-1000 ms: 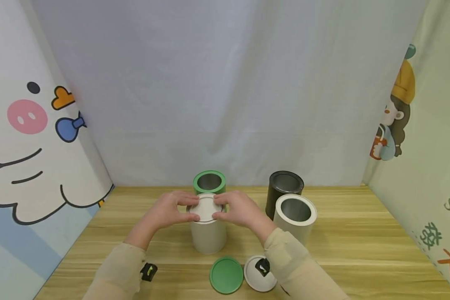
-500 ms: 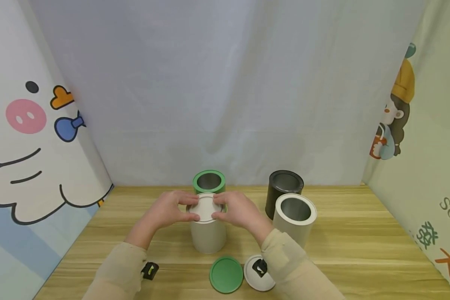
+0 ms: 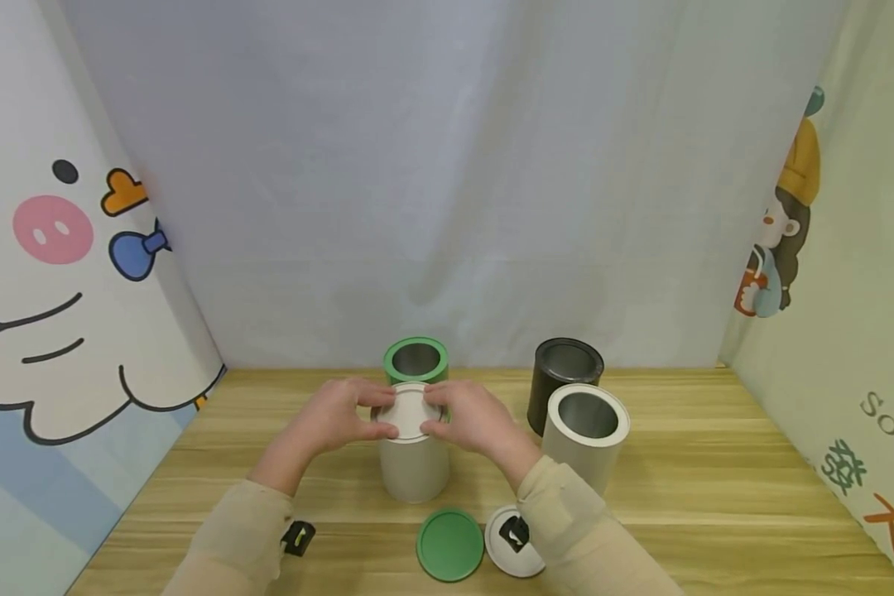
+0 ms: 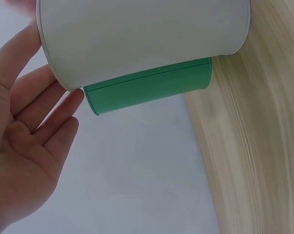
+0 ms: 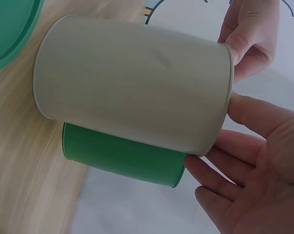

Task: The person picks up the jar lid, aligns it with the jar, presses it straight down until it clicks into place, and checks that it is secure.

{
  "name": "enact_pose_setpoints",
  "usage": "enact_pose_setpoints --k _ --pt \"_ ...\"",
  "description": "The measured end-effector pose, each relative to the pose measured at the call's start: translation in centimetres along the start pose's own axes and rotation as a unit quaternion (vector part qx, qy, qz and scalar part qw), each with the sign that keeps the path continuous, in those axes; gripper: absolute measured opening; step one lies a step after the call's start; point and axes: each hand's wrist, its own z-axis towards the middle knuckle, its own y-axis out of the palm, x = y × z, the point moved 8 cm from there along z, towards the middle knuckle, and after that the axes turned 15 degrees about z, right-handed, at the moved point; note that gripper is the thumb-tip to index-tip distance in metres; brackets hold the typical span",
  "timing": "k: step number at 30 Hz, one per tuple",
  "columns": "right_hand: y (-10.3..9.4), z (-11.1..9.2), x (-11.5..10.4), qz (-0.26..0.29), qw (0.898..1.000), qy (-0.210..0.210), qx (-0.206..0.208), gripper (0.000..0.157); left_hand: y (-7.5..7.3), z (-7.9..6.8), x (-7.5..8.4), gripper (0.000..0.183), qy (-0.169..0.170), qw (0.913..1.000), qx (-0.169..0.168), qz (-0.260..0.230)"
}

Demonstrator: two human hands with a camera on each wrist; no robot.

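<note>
In the head view a pale round lid [image 3: 410, 411] covers the top of a pale grey-white can [image 3: 415, 470], upright on the table. My left hand [image 3: 340, 418] presses the lid's left side, thumb at the front and fingers toward the back. Mirroring it, my right hand [image 3: 473, 414] presses the right side. Both wrist views show the pale can [image 4: 142, 36] with fingertips right at its top rim; the lower fingers of each hand are extended, off the can. Behind it stands an uncovered green can [image 5: 122, 153], partly hidden.
On the right, an uncovered white can [image 3: 583, 455] stands before a black can [image 3: 544, 389]. A green lid [image 3: 450, 545] and a white lid [image 3: 510, 556] lie side by side at the wooden table's [image 3: 708, 463] front. A grey curtain [image 3: 462, 182] hangs behind.
Both hands stay on the lid with almost no movement. The can and the other things keep their places; the view shifts very slightly.
</note>
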Motion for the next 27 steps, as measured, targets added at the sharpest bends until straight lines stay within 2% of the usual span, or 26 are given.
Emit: enact_pose_setpoints --k 6,17,27 --pt "-0.07 -0.15 -0.04 0.002 1.0 -0.016 0.006 0.039 0.09 0.05 -0.06 0.05 0.002 1.0 0.006 -0.003" --pt "-0.01 -0.38 0.58 0.017 1.0 -0.014 0.02 0.04 0.29 0.17 -0.24 0.05 -0.009 1.0 -0.001 -0.004" --pt "0.06 -0.65 0.81 0.04 0.998 -0.029 0.036 0.039 0.26 -0.13 -0.19 0.052 0.006 0.9995 0.027 -0.014"
